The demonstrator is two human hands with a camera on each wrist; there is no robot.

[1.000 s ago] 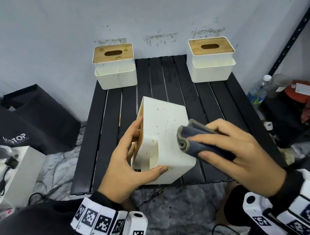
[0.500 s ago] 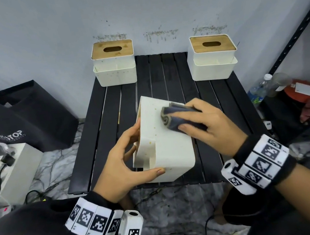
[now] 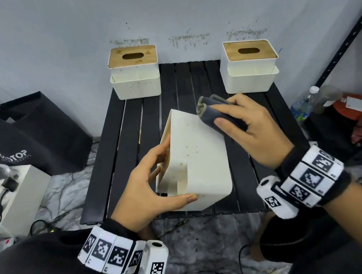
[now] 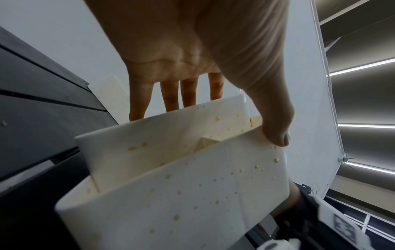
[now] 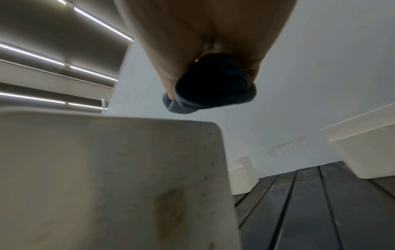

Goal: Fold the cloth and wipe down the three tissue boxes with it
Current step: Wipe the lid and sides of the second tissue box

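We hold the near box [image 3: 201,157] tipped on its side over the front of the black table [image 3: 112,150]. Our left hand [image 3: 145,187] grips its near end, thumb on the spotty wall. Our right hand [image 3: 252,129] squeezes the folded cloth [image 3: 215,111] at the box's far top corner. Two more boxes [image 3: 134,74] [image 3: 249,65] stand at the back of the table.
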